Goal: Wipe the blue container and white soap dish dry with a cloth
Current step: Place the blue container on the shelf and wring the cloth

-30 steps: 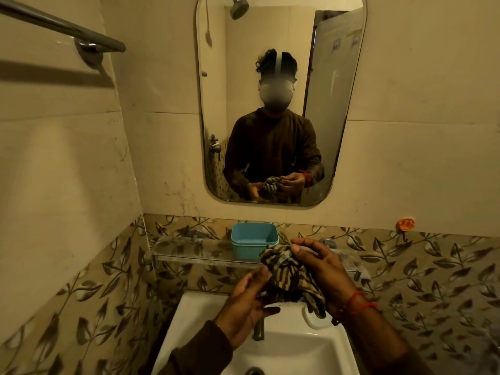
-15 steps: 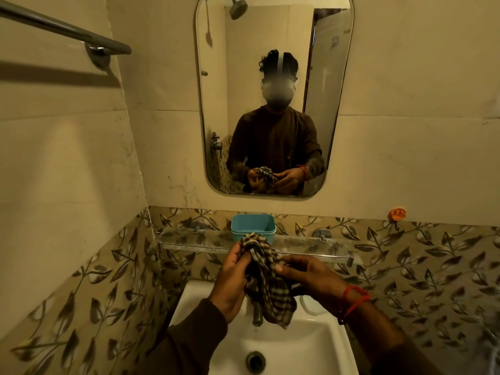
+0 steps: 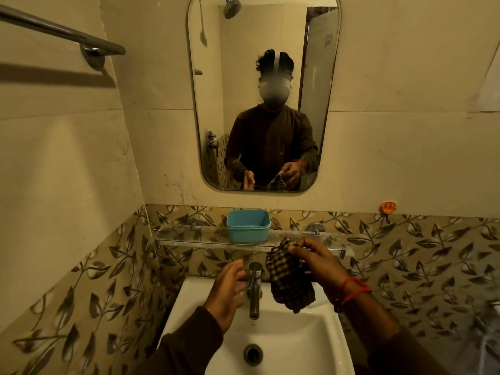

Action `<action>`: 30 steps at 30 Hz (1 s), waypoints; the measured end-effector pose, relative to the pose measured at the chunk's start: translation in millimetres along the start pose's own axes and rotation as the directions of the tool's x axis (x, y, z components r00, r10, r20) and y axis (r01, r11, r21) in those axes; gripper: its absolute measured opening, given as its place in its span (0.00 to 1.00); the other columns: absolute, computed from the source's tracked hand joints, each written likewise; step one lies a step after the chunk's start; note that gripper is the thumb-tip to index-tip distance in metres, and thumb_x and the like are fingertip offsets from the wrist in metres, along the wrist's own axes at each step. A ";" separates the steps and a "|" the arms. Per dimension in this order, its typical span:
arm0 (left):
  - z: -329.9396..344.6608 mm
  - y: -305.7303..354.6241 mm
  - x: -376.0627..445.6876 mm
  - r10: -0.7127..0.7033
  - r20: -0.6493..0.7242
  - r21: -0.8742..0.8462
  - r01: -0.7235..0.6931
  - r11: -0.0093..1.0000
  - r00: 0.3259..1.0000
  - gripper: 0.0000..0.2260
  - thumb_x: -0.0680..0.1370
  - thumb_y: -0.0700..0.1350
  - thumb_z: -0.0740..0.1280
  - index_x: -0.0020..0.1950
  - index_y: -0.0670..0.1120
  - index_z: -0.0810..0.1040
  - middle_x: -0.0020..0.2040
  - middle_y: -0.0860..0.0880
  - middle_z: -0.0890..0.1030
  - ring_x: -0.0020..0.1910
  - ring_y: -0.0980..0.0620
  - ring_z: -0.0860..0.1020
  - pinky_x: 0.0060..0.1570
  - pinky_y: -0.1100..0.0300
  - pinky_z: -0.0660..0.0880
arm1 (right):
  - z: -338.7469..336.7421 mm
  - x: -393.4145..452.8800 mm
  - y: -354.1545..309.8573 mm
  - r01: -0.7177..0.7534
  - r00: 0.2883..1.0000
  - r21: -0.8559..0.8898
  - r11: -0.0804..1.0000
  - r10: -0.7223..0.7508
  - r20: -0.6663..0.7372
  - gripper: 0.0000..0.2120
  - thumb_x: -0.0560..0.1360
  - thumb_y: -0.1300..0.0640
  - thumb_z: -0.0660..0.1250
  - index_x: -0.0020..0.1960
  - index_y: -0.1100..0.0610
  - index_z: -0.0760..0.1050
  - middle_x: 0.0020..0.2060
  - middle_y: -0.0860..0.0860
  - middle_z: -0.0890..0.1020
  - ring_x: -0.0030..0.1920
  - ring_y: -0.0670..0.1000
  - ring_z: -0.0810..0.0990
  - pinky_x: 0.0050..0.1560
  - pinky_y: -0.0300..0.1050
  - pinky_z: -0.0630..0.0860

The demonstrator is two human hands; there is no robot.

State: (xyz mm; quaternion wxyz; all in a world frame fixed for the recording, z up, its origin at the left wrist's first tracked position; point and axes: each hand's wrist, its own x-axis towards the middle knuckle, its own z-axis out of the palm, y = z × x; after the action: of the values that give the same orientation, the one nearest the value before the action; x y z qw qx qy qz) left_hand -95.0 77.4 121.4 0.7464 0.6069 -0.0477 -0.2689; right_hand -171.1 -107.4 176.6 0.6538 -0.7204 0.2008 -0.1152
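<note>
The blue container [image 3: 248, 224] stands upright and open on the clear glass shelf [image 3: 189, 235] fixed to the far wall, just above and behind the sink. No label or writing can be read on it. A white soap dish cannot be made out with certainty; a pale edge shows at the right hand's fingertips, but what it is cannot be told.

The checked cloth [image 3: 289, 277] hangs bunched from the right hand [image 3: 315, 259], to the right of the tap and below the shelf's front edge. The right fingers [image 3: 303, 246] are curled and pinch the top of the cloth, whose lower part droops over the sink's far right corner. A red thread band [image 3: 351, 289] circles the right wrist.

The left hand [image 3: 226, 290] is held over the sink's left side, just left of the tap, holding nothing. Its fingers [image 3: 235, 267] are loosely spread and point toward the far wall. A dark sleeve [image 3: 186, 345] covers the forearm.

The metal tap [image 3: 254, 289] stands at the middle of the white sink [image 3: 284, 345], with the round drain [image 3: 253, 353] nearer the viewer. A tiny mark sits on the basin below the spout, too small to read.

Above the shelf hangs a rounded mirror [image 3: 319, 104] showing the person in a dark top, both hands low, the cloth in one. A metal towel bar [image 3: 62, 32] runs along the left wall. A small orange hook [image 3: 387, 207] sticks to the wall at the right, above the leaf-patterned tiles [image 3: 419, 255].
</note>
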 end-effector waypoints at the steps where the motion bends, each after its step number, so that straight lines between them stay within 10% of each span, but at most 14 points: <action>1: 2.5 -1.3 -2.1 0.022 0.001 0.031 -0.022 0.999 1.000 0.10 0.83 0.53 0.60 0.63 0.56 0.75 0.63 0.50 0.76 0.62 0.47 0.74 0.69 0.43 0.65 | -0.7 0.1 0.6 -0.006 1.000 0.016 1.000 0.006 -0.007 0.06 0.77 0.52 0.66 0.41 0.52 0.77 0.49 0.54 0.81 0.56 0.60 0.77 0.57 0.58 0.75; 8: 21.7 0.2 -5.4 0.182 0.118 0.209 -0.203 0.957 0.976 0.20 0.80 0.53 0.67 0.72 0.55 0.71 0.67 0.55 0.76 0.62 0.59 0.75 0.54 0.63 0.74 | -0.3 -1.1 -4.7 -0.021 1.000 0.089 0.996 0.023 -0.020 0.07 0.77 0.50 0.65 0.42 0.51 0.77 0.52 0.55 0.82 0.56 0.58 0.78 0.60 0.62 0.74; 16: 33.1 -6.4 0.9 0.037 0.248 -0.041 -0.027 0.999 0.968 0.34 0.66 0.58 0.80 0.69 0.52 0.74 0.61 0.47 0.84 0.62 0.45 0.81 0.67 0.40 0.74 | 7.8 -13.2 -9.5 -0.101 0.977 0.441 0.892 0.004 0.215 0.17 0.78 0.55 0.62 0.62 0.64 0.73 0.58 0.61 0.81 0.60 0.61 0.78 0.61 0.59 0.75; 30: 27.5 2.4 -3.9 0.135 0.131 0.068 -0.145 0.987 0.982 0.26 0.67 0.58 0.75 0.62 0.50 0.79 0.55 0.49 0.87 0.57 0.49 0.84 0.63 0.45 0.78 | 2.8 -8.1 -2.2 0.141 0.989 0.253 0.957 -0.148 0.007 0.04 0.75 0.59 0.69 0.48 0.58 0.80 0.39 0.53 0.83 0.35 0.47 0.79 0.35 0.42 0.76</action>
State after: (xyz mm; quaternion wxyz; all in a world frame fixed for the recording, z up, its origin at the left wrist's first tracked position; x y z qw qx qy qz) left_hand -108.4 55.4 131.7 0.7349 0.6123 -0.1476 -0.2514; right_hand -176.8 -101.2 179.2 0.7324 -0.6455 0.1230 -0.1781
